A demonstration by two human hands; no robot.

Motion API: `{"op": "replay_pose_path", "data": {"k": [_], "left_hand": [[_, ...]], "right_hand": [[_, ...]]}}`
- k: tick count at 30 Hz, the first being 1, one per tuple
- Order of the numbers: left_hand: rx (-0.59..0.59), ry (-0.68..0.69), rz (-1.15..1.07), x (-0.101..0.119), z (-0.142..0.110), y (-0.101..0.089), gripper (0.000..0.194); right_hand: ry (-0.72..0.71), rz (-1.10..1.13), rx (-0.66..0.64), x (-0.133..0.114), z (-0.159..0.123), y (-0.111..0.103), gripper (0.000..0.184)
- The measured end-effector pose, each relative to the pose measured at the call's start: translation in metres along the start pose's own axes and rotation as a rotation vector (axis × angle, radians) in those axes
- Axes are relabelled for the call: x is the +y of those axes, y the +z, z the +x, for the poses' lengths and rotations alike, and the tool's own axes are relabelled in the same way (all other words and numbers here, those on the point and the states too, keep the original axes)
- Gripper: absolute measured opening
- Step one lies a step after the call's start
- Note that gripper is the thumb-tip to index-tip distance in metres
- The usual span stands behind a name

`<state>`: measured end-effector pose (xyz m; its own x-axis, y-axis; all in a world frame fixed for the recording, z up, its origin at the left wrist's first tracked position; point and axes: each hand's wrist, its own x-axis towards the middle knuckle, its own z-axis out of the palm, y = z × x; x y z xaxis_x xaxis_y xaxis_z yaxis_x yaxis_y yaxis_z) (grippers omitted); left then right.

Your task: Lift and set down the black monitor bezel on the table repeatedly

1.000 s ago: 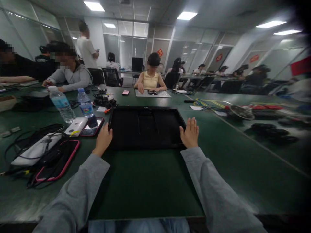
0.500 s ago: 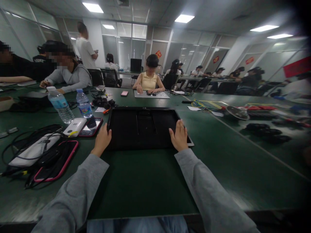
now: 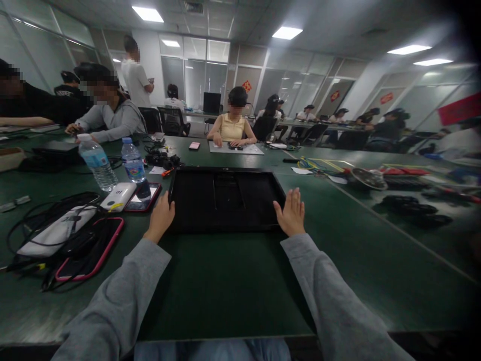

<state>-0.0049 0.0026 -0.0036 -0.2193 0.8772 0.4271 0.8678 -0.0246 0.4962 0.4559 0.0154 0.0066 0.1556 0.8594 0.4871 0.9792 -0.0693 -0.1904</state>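
Observation:
A flat black panel (image 3: 225, 198), a monitor lying face down, rests on the green table (image 3: 225, 286) straight ahead. My left hand (image 3: 161, 220) presses against the panel's near left corner, fingers curled around its edge. My right hand (image 3: 290, 213) stands at the near right corner with fingers spread and palm turned toward the panel's side, touching or just beside the edge. Both my arms wear grey sleeves.
Left of the panel lie two phones (image 3: 145, 196), a white power bank (image 3: 117, 194), a pink-rimmed tablet (image 3: 90, 248), black cables and two water bottles (image 3: 98, 163). Cables and a round fan (image 3: 366, 178) sit at right. A person in yellow (image 3: 233, 125) sits opposite; others sit at left.
My right hand slid inward onto the panel half a second ago, then moved back out to its right corner. My left hand stayed at the left corner.

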Motion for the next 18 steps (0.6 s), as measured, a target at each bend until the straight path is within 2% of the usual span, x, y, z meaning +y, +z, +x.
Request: {"op": "replay_pose_path", "data": {"k": [3,6,13,18], "left_hand": [[-0.003,0.004,0.001,-0.001,0.0,0.001,0.056],[-0.001,-0.004,-0.013,-0.002,0.001,0.003,0.056],[-0.051,-0.073,-0.098,-0.003,0.004,0.001,0.057],[-0.103,-0.133,-0.09,-0.001,0.004,-0.002,0.057]], "right_hand": [[0.045,0.025,-0.117,0.02,0.002,0.004,0.085],[0.061,0.055,-0.203,0.025,0.002,0.009,0.084],[0.054,0.138,-0.13,0.028,0.004,0.012,0.064],[0.049,0.071,-0.186,0.033,0.007,0.006,0.067]]}}
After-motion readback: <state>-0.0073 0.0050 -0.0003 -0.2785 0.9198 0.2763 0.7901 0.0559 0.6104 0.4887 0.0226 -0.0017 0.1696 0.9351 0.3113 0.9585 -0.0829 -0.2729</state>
